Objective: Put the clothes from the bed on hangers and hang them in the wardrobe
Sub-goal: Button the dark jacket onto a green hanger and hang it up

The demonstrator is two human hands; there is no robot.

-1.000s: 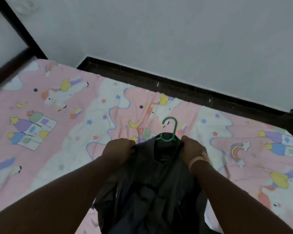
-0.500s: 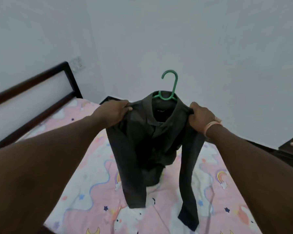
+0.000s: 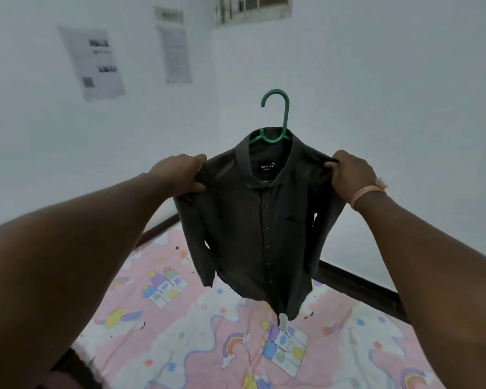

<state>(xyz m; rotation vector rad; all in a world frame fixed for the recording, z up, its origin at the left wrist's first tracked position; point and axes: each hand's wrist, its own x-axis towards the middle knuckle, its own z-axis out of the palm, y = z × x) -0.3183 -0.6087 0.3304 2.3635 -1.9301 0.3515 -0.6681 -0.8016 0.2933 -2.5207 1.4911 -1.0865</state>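
Observation:
A dark grey button-up shirt [image 3: 261, 231] hangs on a green plastic hanger [image 3: 278, 119], held up in the air above the bed [image 3: 197, 341]. My left hand [image 3: 183, 174] grips the shirt's left shoulder. My right hand [image 3: 351, 175], with a pink band at the wrist, grips the right shoulder. The hanger's hook stands upright above the collar, and its arms are hidden inside the shirt. The shirt's hem and sleeves dangle free just above the mattress. No wardrobe is in view.
The bed carries a pink and white sheet with rainbows and houses. A dark bed frame [image 3: 357, 284] runs along the far right side. Two paper notices [image 3: 96, 63] hang on the white wall, with a barred vent [image 3: 253, 7] high up.
Both hands have lifted the shirt on its hanger from the mattress up into the air. The shirt now hangs full length, and the view has tilted up toward the walls.

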